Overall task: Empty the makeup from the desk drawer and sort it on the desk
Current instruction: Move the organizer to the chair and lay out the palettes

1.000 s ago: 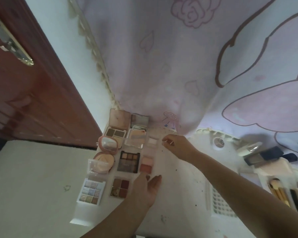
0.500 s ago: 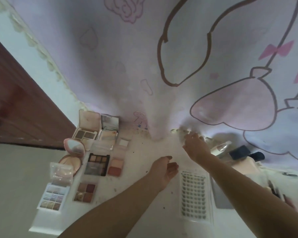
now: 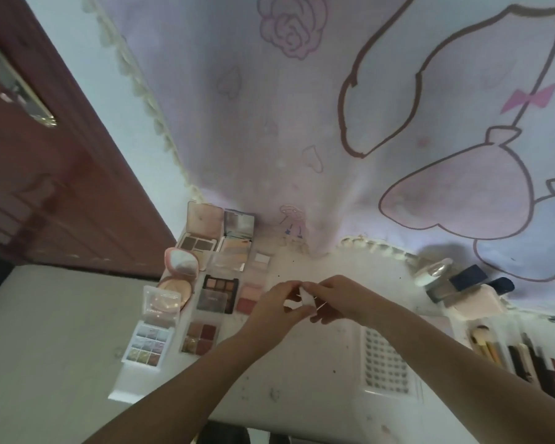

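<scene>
Makeup palettes, small white item pinched

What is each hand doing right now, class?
Left hand: closed, pinching the small white item.
Right hand: closed, pinching the same small white item.

Bare desk lies open below the fingers. Left of them, open palettes crowd the surface; to the right, a perforated tray, then brushes; beyond, a hanging cloth.
</scene>
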Motion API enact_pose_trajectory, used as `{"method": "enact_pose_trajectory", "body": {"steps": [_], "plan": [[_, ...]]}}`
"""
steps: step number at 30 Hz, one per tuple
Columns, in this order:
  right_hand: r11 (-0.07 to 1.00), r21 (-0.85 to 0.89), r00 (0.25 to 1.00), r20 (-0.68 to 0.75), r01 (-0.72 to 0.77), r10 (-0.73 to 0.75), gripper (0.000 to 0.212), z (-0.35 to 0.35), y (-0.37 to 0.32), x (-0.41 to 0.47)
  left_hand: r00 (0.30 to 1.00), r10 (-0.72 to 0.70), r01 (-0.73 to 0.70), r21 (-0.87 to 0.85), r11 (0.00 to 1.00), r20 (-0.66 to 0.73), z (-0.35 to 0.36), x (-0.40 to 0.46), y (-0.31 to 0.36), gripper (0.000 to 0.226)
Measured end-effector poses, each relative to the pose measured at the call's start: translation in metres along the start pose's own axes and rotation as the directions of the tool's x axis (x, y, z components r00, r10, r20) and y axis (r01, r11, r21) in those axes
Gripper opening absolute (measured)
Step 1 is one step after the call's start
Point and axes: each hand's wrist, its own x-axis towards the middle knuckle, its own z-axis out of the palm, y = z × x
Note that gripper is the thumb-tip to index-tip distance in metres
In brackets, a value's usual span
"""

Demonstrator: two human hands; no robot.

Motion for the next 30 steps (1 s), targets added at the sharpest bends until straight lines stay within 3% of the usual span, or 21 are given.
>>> {"method": "enact_pose_trajectory", "body": {"steps": [4,7,12,17,21,24,27,30], "plan": [[0.999,-0.017,0.998,0.048,0.039,-0.038,0.039,0.026,-0.011,-0.003,1.000,-0.010,0.010,-0.017,1.000,0.017,-0.021,-0.018,-0.012,0.029],[0.990,-0.093,0.993,0.059,0.110,-0.105,0.024,0.042,-0.015,-0.004,0.999,-0.037,0.038,-0.016,0.999,0.038,-0.033,-0.029,-0.022,0.032],[0.987,-0.112,0.990,0.092,0.117,-0.107,0.024,0.058,-0.017,-0.004,0.945,-0.202,0.263,-0.235,0.936,0.257,-0.054,-0.039,-0.035,0.039],[0.974,-0.124,0.978,0.105,0.192,-0.179,0.021,0.065,-0.019,-0.011,0.869,-0.214,0.450,-0.531,0.718,0.446,-0.071,-0.045,-0.038,0.032],[0.928,-0.243,0.959,0.065,0.282,-0.275,0.029,0.053,-0.022,-0.020,0.792,-0.245,0.601,-0.641,0.477,0.560,-0.078,-0.042,-0.036,0.030],[0.957,-0.052,0.958,-0.010,0.284,-0.285,0.034,0.031,-0.018,-0.021,0.753,-0.253,0.655,-0.660,0.368,0.607,-0.078,-0.038,-0.039,0.027],[0.960,0.209,0.982,-0.086,0.184,-0.169,0.043,0.004,-0.001,-0.013,0.790,-0.252,0.613,-0.717,0.332,0.559,-0.071,-0.022,-0.034,0.024],[0.930,0.342,0.980,-0.187,0.136,-0.075,0.040,-0.007,0.021,0.003,0.837,-0.246,0.540,-0.668,0.512,0.488,-0.056,0.002,-0.021,0.016]]}}
